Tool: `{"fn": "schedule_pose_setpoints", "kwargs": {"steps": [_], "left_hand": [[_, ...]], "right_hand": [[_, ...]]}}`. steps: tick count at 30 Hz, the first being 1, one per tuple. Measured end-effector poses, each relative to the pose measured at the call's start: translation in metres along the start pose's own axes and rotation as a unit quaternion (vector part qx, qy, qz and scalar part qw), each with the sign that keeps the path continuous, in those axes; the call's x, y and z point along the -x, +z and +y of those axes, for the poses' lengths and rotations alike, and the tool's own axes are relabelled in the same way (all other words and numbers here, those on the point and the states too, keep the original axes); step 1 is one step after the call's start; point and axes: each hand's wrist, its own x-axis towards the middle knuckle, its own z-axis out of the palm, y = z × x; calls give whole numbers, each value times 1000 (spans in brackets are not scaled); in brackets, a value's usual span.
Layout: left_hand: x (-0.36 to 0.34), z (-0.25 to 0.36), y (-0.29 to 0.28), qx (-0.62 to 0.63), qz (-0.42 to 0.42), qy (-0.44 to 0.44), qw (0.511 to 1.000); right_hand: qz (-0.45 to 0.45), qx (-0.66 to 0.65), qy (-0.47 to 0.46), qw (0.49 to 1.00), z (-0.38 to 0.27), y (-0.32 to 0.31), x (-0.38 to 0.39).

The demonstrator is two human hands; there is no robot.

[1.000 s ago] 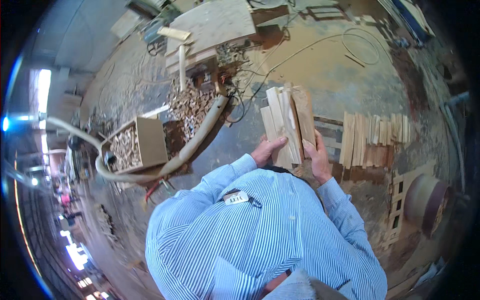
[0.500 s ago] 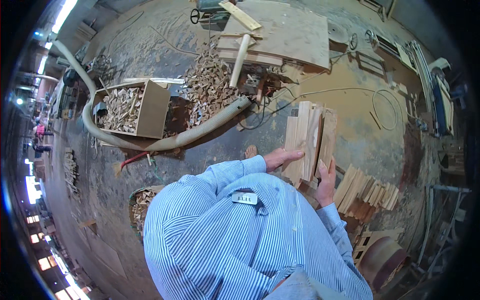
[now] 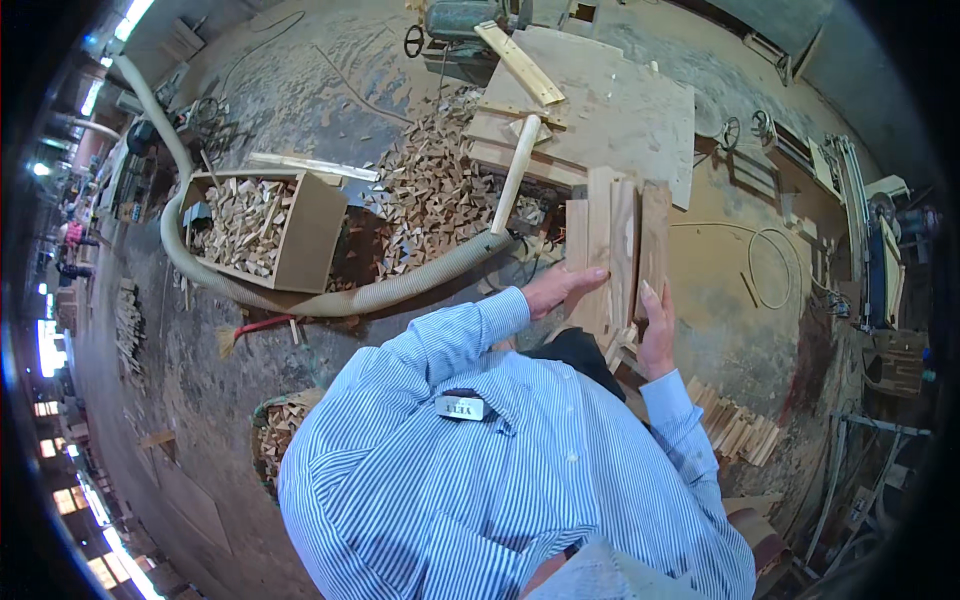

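Observation:
Between my two hands is a bundle of wooden strips (image 3: 622, 235), standing lengthwise away from me with uneven ends. My left hand (image 3: 562, 290) presses against its left side, thumb laid over the top. On the right side, my right hand (image 3: 656, 330) grips the outermost strip, fingers along its edge. The underside of the bundle and the fingertips beneath it are hidden. Past the bundle's far end lies the broad wooden saw table (image 3: 600, 90), with a long board (image 3: 520, 63) and a pale round tube (image 3: 517, 175) resting on it.
A wooden box of offcuts (image 3: 312, 235) stands at the left, with a ribbed hose (image 3: 400, 290) curving in front. Triangular offcuts (image 3: 430, 180) cover the floor beside the table. More strips (image 3: 735, 425) lie stacked at my right; a sack of offcuts (image 3: 280, 435) sits at my left.
The strips in my hands have moved farther from me, toward the table. The whole view has shifted, and the strip stack at my right is now partly behind my arm.

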Motion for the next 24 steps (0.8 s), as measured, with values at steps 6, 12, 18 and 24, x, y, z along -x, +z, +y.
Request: {"fn": "schedule_pose_setpoints", "kwargs": {"steps": [6, 12, 18, 24], "left_hand": [[-72, 59, -17, 0, 33, 38, 999], [-187, 129, -30, -10, 88, -13, 996], [-342, 200, -51, -24, 99, -49, 994], [-459, 257, -64, -250, 172, -152, 941]], "right_hand": [[-15, -47, -9, 999, -10, -7, -107], [-59, -75, 8, 995, -34, -38, -255], [-58, -97, 93, 989, -52, -81, -406], [-15, -22, 118, 993, -39, -117, -535]]}}
